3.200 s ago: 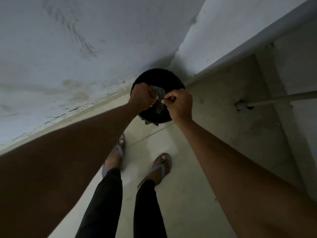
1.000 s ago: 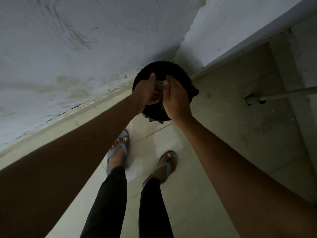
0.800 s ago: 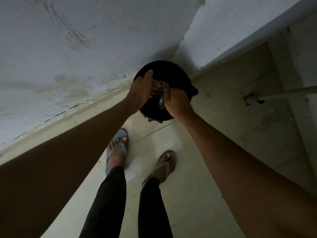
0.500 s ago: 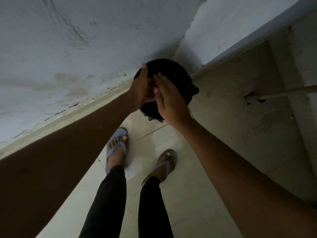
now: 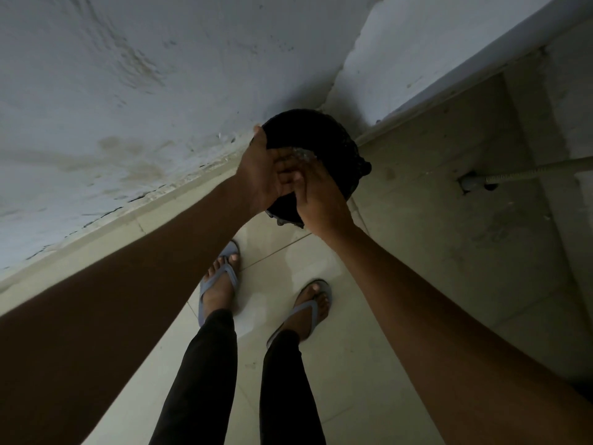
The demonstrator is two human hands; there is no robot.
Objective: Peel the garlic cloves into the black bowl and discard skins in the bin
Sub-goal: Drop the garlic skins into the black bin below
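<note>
Discard step: left hand [image 5: 261,175] and right hand [image 5: 316,194] rub together over the bin [image 5: 333,155] at frame centre, fingers straight, pale skins [image 5: 303,153] between them. Next, shake off the remnants.

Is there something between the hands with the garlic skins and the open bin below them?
Nothing visible. Both hands, left and right, are together directly over the bin, and pale skins show at the fingertips above its open mouth.
</note>
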